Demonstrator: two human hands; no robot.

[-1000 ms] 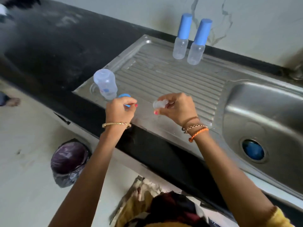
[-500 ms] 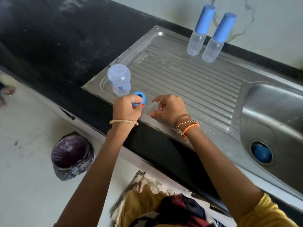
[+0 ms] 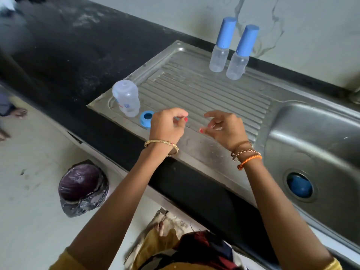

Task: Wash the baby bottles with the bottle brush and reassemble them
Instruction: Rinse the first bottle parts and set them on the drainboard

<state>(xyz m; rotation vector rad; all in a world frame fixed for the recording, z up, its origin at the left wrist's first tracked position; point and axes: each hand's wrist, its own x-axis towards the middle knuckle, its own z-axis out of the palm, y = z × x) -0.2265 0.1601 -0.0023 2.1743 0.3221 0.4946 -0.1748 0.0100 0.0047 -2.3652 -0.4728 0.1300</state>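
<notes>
A clear baby bottle (image 3: 126, 98) stands upside down at the near left corner of the steel drainboard (image 3: 204, 90). Right beside it lies a blue screw ring (image 3: 146, 118) with its hole showing. My left hand (image 3: 167, 127) hovers just right of the ring, fingers loosely curled and holding nothing. My right hand (image 3: 226, 129) is a little further right above the drainboard, with a small pale clear teat (image 3: 215, 128) pinched in its fingers. Two assembled bottles with blue caps (image 3: 220, 53) (image 3: 240, 57) stand at the back of the drainboard.
The sink basin (image 3: 319, 145) with a blue drain plug (image 3: 300, 188) lies to the right. Black countertop (image 3: 68, 55) stretches to the left. Below the counter edge, a bin lined with a dark bag (image 3: 83, 188) stands on the floor.
My left hand has let go of the blue ring, which now lies on the drainboard. The two hands have moved apart, the right one drawing away to the right.
</notes>
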